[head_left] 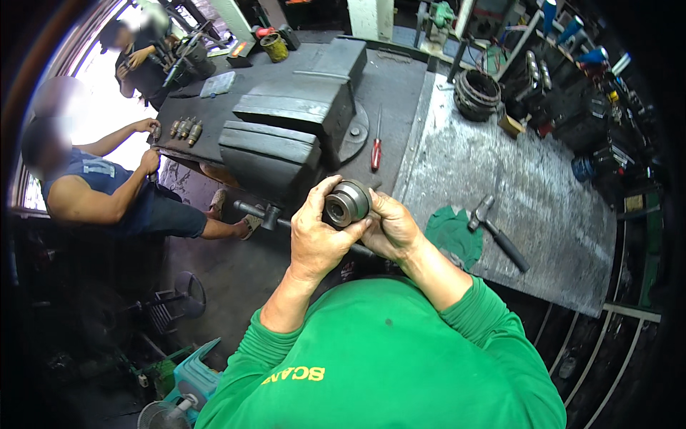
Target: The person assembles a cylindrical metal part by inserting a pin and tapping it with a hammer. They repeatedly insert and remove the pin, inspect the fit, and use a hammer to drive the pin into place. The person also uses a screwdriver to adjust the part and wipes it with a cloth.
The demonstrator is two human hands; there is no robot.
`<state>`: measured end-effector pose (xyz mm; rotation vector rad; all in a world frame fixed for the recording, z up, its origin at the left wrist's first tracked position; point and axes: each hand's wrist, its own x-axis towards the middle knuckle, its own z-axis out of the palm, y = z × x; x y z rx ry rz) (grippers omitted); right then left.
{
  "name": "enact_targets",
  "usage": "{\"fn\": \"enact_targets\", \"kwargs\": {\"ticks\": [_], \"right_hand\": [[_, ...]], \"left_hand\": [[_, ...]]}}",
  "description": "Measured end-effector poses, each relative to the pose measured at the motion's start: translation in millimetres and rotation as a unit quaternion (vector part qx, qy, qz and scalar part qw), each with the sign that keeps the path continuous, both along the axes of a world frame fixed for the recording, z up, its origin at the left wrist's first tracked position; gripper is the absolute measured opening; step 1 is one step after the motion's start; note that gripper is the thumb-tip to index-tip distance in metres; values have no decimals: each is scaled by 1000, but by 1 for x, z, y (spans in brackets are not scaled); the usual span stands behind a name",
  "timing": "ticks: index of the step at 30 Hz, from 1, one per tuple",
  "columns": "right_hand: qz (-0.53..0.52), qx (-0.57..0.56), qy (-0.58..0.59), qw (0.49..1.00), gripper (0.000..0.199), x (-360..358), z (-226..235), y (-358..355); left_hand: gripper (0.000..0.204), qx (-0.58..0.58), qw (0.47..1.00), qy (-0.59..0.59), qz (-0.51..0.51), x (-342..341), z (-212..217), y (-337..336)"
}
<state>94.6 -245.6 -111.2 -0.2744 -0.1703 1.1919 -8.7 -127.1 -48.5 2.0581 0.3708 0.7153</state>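
A round, stepped steel part (345, 205) with a hollow centre is held up in front of my chest, its bore facing me. My left hand (314, 239) wraps its left side, thumb along the lower edge. From the right, my right hand (393, 227) grips the rim with its thumb; some of its fingers are hidden behind the part. Just beyond stands a large dark bench vise (286, 114), its handle (268, 216) near my left hand. A red-handled screwdriver (376, 151) lies on the bench right of the vise.
On the metal-topped bench (557, 222) at right lie a hammer (500, 239), a green cloth (454, 234) and a round metal housing (477, 94). A co-worker (100, 179) sits at left beside several small cylindrical metal parts (186, 131). A yellow can (274, 48) stands at the back.
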Motion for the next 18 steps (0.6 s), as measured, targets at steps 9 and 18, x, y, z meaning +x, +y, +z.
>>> {"fn": "enact_targets", "kwargs": {"ticks": [9,18], "right_hand": [[10,-118,54,991,31,5,-45,-20],[68,-124,70,988,30,6,-54,-9]], "left_hand": [[74,81,991,106,12,1,-29,-20],[73,99,982,149,61,0,-33,-29]]}}
